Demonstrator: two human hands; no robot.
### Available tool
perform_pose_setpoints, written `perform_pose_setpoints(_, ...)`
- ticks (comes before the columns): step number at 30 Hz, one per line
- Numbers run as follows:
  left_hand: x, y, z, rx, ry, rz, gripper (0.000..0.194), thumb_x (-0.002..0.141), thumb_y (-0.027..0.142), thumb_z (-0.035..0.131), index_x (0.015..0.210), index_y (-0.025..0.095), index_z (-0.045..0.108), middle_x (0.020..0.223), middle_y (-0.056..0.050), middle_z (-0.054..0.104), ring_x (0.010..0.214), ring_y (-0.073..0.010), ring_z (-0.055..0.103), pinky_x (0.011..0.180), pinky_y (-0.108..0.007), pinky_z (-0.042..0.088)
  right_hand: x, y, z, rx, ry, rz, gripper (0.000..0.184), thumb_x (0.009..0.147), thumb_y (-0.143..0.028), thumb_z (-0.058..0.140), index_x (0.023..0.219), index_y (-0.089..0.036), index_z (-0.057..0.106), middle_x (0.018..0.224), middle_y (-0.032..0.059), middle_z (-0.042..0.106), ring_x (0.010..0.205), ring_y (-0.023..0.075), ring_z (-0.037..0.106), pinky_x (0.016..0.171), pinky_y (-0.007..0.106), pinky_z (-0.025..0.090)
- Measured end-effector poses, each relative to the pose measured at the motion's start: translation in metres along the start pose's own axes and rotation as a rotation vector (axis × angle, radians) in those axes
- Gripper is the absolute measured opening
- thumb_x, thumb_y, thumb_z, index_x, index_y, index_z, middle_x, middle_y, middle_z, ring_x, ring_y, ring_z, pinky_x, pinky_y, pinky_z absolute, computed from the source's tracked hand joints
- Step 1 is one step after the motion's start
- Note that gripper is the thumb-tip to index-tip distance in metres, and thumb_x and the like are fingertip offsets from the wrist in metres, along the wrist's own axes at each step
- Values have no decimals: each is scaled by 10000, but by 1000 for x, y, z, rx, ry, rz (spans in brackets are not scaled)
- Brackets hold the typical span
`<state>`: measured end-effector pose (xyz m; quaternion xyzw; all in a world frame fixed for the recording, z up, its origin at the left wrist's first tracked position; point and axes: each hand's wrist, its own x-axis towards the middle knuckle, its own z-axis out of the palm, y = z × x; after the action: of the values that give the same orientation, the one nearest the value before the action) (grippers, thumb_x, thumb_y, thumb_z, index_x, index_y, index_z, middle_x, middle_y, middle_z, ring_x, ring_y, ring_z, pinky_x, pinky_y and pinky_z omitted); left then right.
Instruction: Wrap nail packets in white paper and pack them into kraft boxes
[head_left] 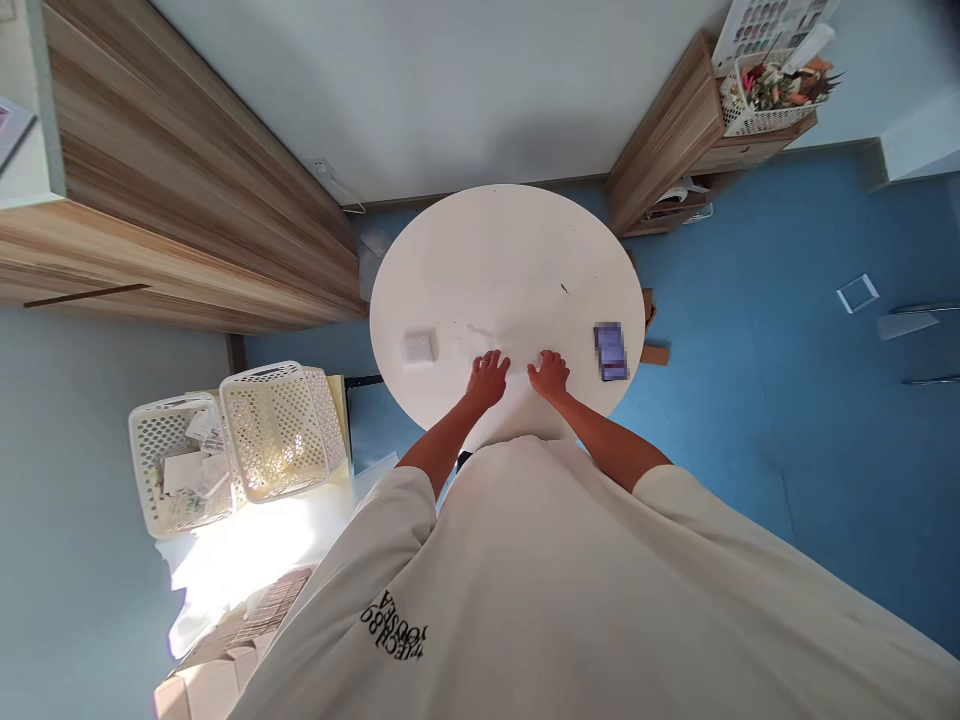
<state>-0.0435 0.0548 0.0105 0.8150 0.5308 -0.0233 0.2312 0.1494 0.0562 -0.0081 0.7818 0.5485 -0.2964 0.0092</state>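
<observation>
The left hand and right hand rested open and empty on the round table; a phone lay just beside the right hand; a white packet lay well left.

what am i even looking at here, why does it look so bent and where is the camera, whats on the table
This is one picture from a camera worn on a person's head, looking forward and down. That's why you see their own white T-shirt from above, and the wide view makes the room look bent. There's no machine here, just two bare hands. The left hand and right hand rest on a round white table near its edge, holding nothing. Further left on the table lies a small white square item. Further right lies what looks like a phone, its screen blurred. White perforated plastic baskets stand off to the lower left.
</observation>
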Motion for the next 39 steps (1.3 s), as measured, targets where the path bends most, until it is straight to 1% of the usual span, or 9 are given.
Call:
perform_pose_setpoints(4,2,5,7,1,-62,6,655,886,91,533,1530,212,524,1645,-191,454,1520,-352,427,1222,-540,316,-3,-1,10,26,-2,67,420,939,-444,640,1272,-218,522,1364,157,567,1283,326,510,1051,445,376)
perform_pose_setpoints(10,6,6,14,10,-78,-43,748,869,68,552,1597,210,459,1644,-205,438,1531,-378,391,1233,-585,257,-3,-7,21,26,43,103,270,904,-302,653,1131,-215,536,1285,152,575,1226,315,516,1001,429,385)
perform_pose_setpoints(14,12,9,11,-5,-94,-89,785,889,92,566,1646,161,375,1587,-236,478,1498,-401,409,1210,-592,262,0,-10,19,56,13,95,88,896,-226,613,945,-219,541,1246,144,585,1198,306,527,998,434,386)
perform_pose_setpoints(16,13,9,8,-15,-105,-105,817,906,118,583,1676,163,314,1543,-231,520,1473,-401,429,1189,-578,294,1,-12,15,102,-22,96,80,886,-184,589,895,-225,521,1184,119,611,1132,281,560,964,414,405)
perform_pose_setpoints(20,11,3,3,-56,-91,-131,877,935,184,634,1709,198,222,1500,-208,555,1400,-375,501,1138,-515,372,-7,-18,8,360,-143,36,191,872,-131,537,1017,-253,516,1018,36,656,880,204,608,759,319,450)
perform_pose_setpoints(23,6,-1,5,-110,-38,-128,893,955,232,661,1714,218,193,1548,-201,504,1358,-339,552,1106,-452,411,-17,-25,6,465,-196,-52,244,871,-131,534,1078,-260,537,1014,23,678,844,200,622,698,305,462)
perform_pose_setpoints(30,-3,-3,10,-128,49,-235,926,950,274,700,1717,179,189,1436,-216,582,1341,-360,563,1136,-489,391,-25,-39,14,312,-206,-255,266,895,-136,518,1121,-236,616,1058,55,673,946,218,626,814,340,508)
perform_pose_setpoints(36,-26,-16,4,-276,78,-211,884,922,40,493,1719,218,154,1582,-175,492,1420,-281,526,1200,-460,365,-31,-45,13,233,-328,-319,363,913,-167,538,1256,-228,639,1104,64,688,946,214,645,815,333,516)
perform_pose_setpoints(39,-40,-23,2,-299,124,-406,789,937,64,463,1684,213,255,1599,-184,477,1472,-310,474,1190,-491,380,-32,-50,8,169,-345,-319,367,982,-191,485,1315,-238,632,1147,65,708,966,202,658,813,312,504)
